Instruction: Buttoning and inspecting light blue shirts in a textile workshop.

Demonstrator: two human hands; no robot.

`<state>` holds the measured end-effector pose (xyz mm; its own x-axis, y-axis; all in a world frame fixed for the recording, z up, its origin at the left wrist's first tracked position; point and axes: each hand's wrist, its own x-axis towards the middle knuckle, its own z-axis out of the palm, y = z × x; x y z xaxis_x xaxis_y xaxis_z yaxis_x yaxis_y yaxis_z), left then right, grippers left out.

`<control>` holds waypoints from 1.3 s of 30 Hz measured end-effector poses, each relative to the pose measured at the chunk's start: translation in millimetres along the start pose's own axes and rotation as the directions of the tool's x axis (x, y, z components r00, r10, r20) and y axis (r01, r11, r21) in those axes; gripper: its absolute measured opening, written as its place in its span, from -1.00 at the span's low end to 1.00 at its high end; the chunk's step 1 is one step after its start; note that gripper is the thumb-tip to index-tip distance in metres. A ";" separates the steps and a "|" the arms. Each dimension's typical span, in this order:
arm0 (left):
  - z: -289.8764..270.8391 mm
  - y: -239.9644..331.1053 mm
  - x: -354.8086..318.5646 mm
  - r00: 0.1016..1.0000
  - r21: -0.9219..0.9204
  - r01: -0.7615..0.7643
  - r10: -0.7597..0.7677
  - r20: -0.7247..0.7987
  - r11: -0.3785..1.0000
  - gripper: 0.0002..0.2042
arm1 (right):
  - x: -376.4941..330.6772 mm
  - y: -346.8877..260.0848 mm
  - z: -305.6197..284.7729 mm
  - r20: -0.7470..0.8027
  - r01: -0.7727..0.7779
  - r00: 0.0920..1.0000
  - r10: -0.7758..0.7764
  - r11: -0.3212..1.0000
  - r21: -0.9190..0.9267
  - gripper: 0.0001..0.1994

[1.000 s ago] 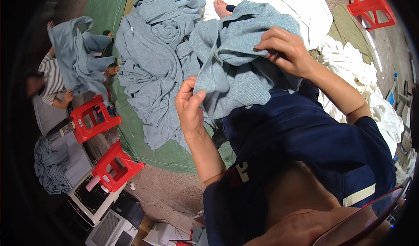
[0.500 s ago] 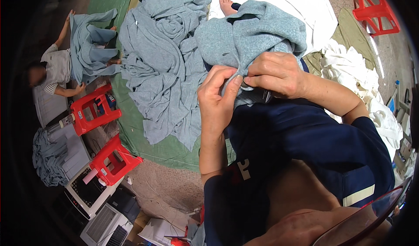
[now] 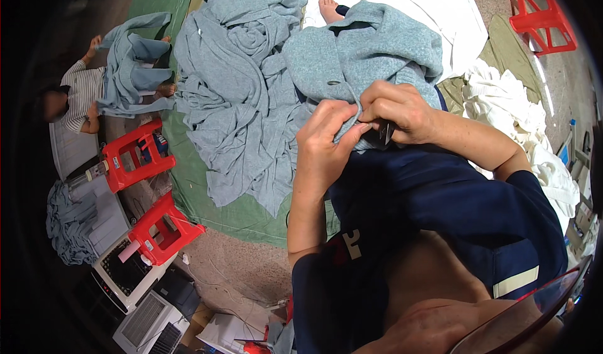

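A grey-blue knit garment [image 3: 396,43] is bunched across my lap, with a small dark oval, a button or buttonhole, near its front edge. My left hand [image 3: 323,140] pinches that edge between thumb and fingers. Right beside it, my right hand [image 3: 402,112] is closed, its fingertips meeting the cloth at the left thumb. Held in the right palm is a small dark tool with a shiny edge, which looks like thread snips [image 3: 385,132]; the fingers cover part of it.
To the left lies a large heap of grey-blue knitwear [image 3: 232,84] on a green sheet [image 3: 251,225]. White knits [image 3: 502,103] pile up at right. Red stools [image 3: 166,231] stand at left and far right [image 3: 543,21]. Another person [image 3: 85,96] handles a similar garment at far left.
Both hands have shifted slightly right and down along the garment's edge. The dark tool in my right hand has turned and shows more. At far left, the other person's hands have moved on their garment.
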<state>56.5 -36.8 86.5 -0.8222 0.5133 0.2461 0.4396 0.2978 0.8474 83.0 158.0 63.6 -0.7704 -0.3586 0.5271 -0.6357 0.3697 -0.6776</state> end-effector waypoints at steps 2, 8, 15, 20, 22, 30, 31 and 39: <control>1.2 -0.3 0.7 0.998 0.052 -0.061 0.061 -0.007 0.997 -0.74 | 6.6 -2.0 1.9 -0.102 -0.056 0.993 0.062 0.996 0.066 -0.71; 2.7 -10.1 -0.6 0.963 0.191 -0.234 0.254 -0.089 0.953 -0.74 | 11.3 8.7 1.7 0.073 -0.242 0.969 0.234 0.961 0.135 -0.68; 19.3 -26.4 -2.9 0.887 0.296 -0.356 0.420 -0.191 0.886 -0.75 | 6.0 6.8 10.6 -0.085 -0.335 0.929 0.360 0.917 0.215 -0.89; 22.0 -33.4 10.4 0.893 0.296 -0.338 0.404 -0.199 0.893 -0.77 | -0.9 11.1 12.3 -0.027 -0.563 0.778 0.627 0.716 0.412 -0.89; 20.6 -26.3 9.8 0.977 0.052 -0.163 0.169 -0.133 0.985 -0.80 | -3.6 15.7 12.9 -0.081 -0.512 0.803 0.590 0.754 0.411 -0.90; 28.1 -34.5 11.7 0.935 0.203 -0.295 0.326 -0.142 0.934 -0.79 | -4.7 11.1 11.1 -0.075 -0.513 0.820 0.568 0.786 0.345 -0.86; 30.6 -36.1 12.3 0.912 0.303 -0.319 0.378 -0.161 0.898 -0.77 | -4.6 7.5 10.2 -0.064 -0.475 0.863 0.500 0.849 0.233 -0.85; -8.0 -59.6 -13.0 0.982 0.050 0.182 -0.179 -0.054 0.982 -0.88 | -11.0 11.9 -53.0 0.104 -0.257 0.940 0.325 0.874 -0.413 -0.67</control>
<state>38.1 -67.6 36.6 -0.9060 0.4073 0.1154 0.3004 0.4265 0.8532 81.3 211.7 77.0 -0.9258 -0.3061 0.2217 -0.3777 0.7689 -0.5159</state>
